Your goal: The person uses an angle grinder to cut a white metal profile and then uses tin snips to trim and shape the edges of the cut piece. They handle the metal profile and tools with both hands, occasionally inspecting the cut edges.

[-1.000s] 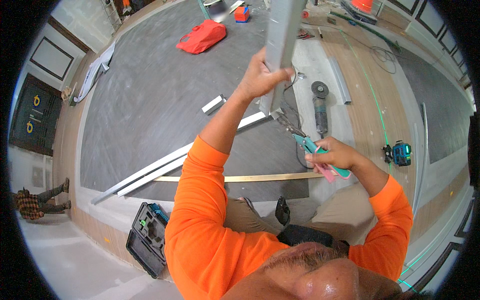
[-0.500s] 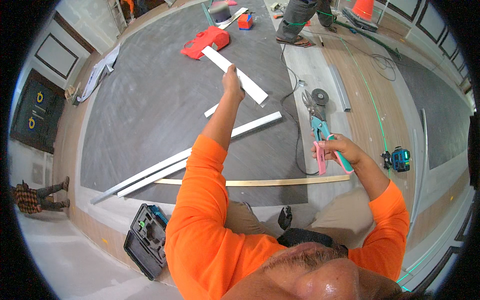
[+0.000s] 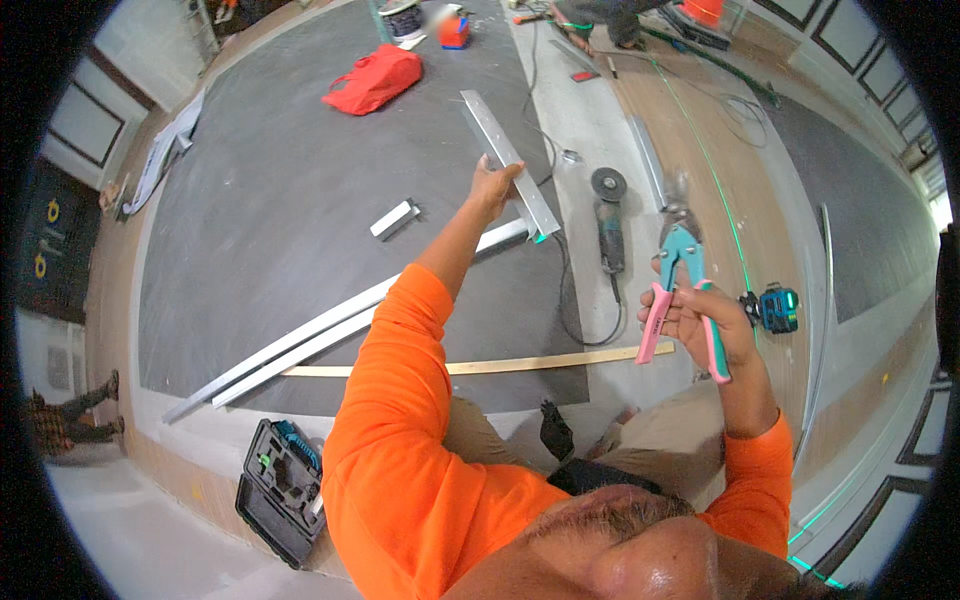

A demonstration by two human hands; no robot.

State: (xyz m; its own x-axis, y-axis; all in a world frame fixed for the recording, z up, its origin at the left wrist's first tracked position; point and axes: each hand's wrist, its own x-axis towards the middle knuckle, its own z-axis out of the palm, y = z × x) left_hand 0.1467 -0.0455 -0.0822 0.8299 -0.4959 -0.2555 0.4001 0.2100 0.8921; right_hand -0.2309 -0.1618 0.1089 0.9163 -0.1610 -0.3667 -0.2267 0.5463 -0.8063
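Out in front, my left hand (image 3: pixel 494 188) is closed around a short light-grey metal channel (image 3: pixel 520 186), which slants from upper left to lower right above the floor. My right hand (image 3: pixel 722 322) grips a pair of tin snips (image 3: pixel 683 245) with teal and pink handles. The blades point away from me and are blurred; the handles are spread apart. The snips and the channel do not touch. An angle grinder (image 3: pixel 610 225) with a cord lies between my hands. Below my left forearm rest two long white metal channels (image 3: pixel 300 335), and a short cut piece (image 3: pixel 394 220) lies beyond them.
A wooden strip (image 3: pixel 520 364) lies across before my knees. An open tool case (image 3: pixel 280 490) is at my left, a laser level (image 3: pixel 777 308) at my right. Farther off are a red bag (image 3: pixel 375 80), another metal channel (image 3: pixel 649 160), a crouching person (image 3: pixel 620 20) and an orange cone (image 3: pixel 703 15).
My left hand has moved right and turned the channel. My right hand has carried the snips right, away from the grinder. The view has shifted, and the short cut piece now shows fully.
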